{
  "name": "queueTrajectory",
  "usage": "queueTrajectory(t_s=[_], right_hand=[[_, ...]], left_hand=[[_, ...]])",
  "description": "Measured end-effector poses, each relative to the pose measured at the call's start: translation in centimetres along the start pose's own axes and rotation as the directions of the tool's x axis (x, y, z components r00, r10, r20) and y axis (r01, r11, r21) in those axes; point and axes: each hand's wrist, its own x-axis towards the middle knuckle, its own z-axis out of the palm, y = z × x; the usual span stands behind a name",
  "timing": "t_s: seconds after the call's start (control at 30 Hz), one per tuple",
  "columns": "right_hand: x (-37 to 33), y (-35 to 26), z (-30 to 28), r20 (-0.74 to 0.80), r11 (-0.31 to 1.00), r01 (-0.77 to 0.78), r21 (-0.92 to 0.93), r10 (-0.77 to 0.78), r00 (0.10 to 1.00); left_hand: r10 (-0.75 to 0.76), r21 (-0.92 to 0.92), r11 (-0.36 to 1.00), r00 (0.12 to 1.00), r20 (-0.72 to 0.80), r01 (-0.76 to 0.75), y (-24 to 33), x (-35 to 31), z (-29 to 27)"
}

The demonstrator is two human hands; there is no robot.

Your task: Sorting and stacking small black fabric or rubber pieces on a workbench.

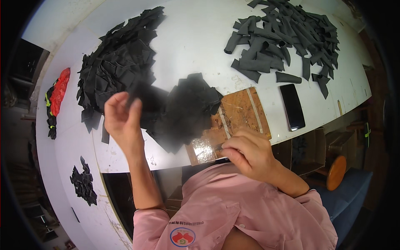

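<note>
My left hand (121, 121) is raised at the near edge of a big heap of flat black pieces (118, 62). Its thumb and fingers are curled around a thin black piece (146, 95), smeared by motion. Beside it, a smaller stack of black pieces (185, 112) partly covers a worn wooden board (241, 110). My right hand (252, 152) is closed over the board's near end, beside a shiny clear patch (203, 151). A small dark tip shows at its fingertips, but what it grips is mostly hidden.
Rolled dark grey pieces (287, 37) lie heaped at the far right of the white table (196, 46). A black phone (292, 107) lies right of the board. At left are a small black pile (83, 182) and a red bag (60, 92). An orange round seat (336, 173) stands below right.
</note>
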Motion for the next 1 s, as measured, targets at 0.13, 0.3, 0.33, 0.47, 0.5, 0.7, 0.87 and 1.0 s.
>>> queueTrajectory(t_s=[0.13, 0.3, 0.33, 0.47, 0.5, 0.7, 0.87, 1.0], right_hand=[[1.5, -1.5, 0.6, -0.258, 0.968, 0.208, -0.141, -0.239, 0.936], [0.3, 0.4, 0.6, 0.105, 0.851, -0.297, 0.433, 0.279, 0.955], [0.2, 0.5, 0.5, 0.165, 0.780, -0.393, 0.487, 0.360, 0.918], [-0.3, 1.5, -0.1, 0.218, 0.824, -0.395, 0.407, 0.332, 0.918], [-0.2, 1.6, -0.3, 0.225, 0.822, -0.399, 0.406, 0.333, 0.916], [0.5, 1.9, -0.9, 0.326, 0.942, -0.224, 0.251, 0.136, 0.936], [1.1, 1.9, -0.7, 0.395, 0.971, -0.141, 0.191, 0.055, 0.917], [1.2, 2.2, -0.5, 0.426, 0.973, -0.094, 0.210, -0.004, 0.905]], left_hand=[[-0.396, -0.296, 0.807, 0.840, 0.370, 0.511, 2.4, -6.4, 0.7], [-0.511, -0.446, 0.601, 0.748, 0.425, 0.664, 2.4, -12.0, 2.5], [-0.516, -0.449, 0.593, 0.744, 0.426, 0.668, 2.0, -12.3, 2.5], [-0.522, -0.460, 0.516, 0.691, 0.501, 0.723, 1.6, -11.9, 2.1], [-0.501, -0.450, 0.441, 0.629, 0.595, 0.777, 1.7, -11.2, 2.0], [-0.473, -0.116, 0.618, 0.486, 0.734, 0.778, 1.7, -8.4, 1.6], [-0.530, 0.114, 0.666, 0.360, 0.768, 0.737, 2.3, -6.9, 1.2], [-0.504, 0.240, 0.789, 0.373, 0.779, 0.566, 2.2, -7.4, 1.1]])
